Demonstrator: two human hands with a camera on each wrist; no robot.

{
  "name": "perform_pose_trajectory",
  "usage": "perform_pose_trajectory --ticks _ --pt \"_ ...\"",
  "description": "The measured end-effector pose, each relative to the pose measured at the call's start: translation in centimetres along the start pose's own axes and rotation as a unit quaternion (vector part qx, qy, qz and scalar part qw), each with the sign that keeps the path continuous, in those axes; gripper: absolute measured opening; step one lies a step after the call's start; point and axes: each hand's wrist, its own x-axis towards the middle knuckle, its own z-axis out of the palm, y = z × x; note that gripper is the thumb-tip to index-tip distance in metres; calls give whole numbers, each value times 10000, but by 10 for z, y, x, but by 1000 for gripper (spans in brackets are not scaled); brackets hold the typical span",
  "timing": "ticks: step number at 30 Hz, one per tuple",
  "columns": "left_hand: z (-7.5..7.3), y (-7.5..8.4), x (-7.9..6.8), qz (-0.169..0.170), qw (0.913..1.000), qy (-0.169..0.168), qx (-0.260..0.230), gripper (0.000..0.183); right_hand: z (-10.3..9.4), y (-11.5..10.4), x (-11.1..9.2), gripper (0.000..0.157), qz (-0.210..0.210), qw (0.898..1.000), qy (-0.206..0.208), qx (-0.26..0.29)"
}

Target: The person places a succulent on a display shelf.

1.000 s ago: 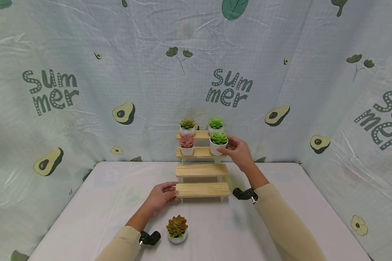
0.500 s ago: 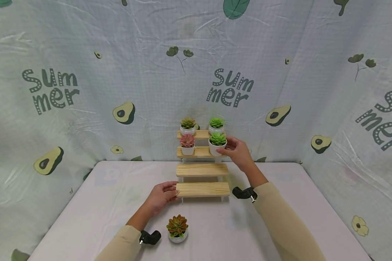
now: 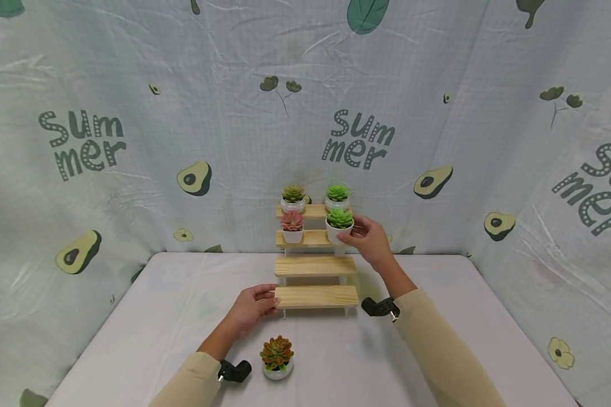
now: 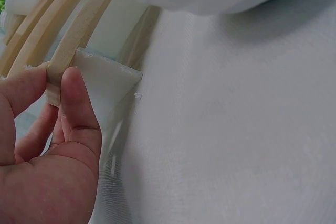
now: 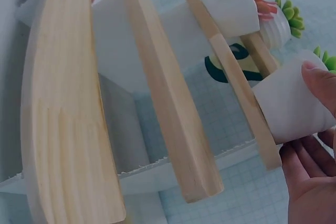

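Observation:
My right hand (image 3: 370, 242) grips a white pot holding a bright green succulent (image 3: 339, 218), at the right end of the second shelf from the top. In the right wrist view the pot (image 5: 294, 98) meets the shelf board, thumb on its side. My left hand (image 3: 252, 308) pinches the left end of the lowest board of the wooden tiered stand (image 3: 315, 296); the left wrist view shows thumb and finger (image 4: 79, 98) on that board end. A pink succulent (image 3: 292, 221) in a white pot sits at the left of the same shelf as the green one.
On the top shelf stand an olive-green succulent (image 3: 292, 194) and another green succulent (image 3: 338, 193). A reddish-brown succulent (image 3: 276, 353) in a white pot is on the white table (image 3: 183, 294) before the stand. Printed cloth (image 3: 234, 141) hangs behind.
The right hand and its green succulent have shifted slightly left along the shelf since one second ago. The left hand stays at the lowest board.

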Motion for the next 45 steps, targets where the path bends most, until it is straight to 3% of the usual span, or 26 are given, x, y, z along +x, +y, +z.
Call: perform_pose_trajectory --ticks 10,20,31,45 --pt "1 3 -1 -5 9999 -98 95 46 3 -1 -22 78 -237 9989 400 -13" --pt "0 3 -1 1 9999 -59 95 46 10 5 -45 85 -589 9973 413 142" --pt "0 0 1 55 9999 -56 75 45 29 16 -81 78 -908 9922 748 407" --pt "-1 1 0 -6 9999 -2 107 45 59 42 -135 75 -993 9934 310 487"
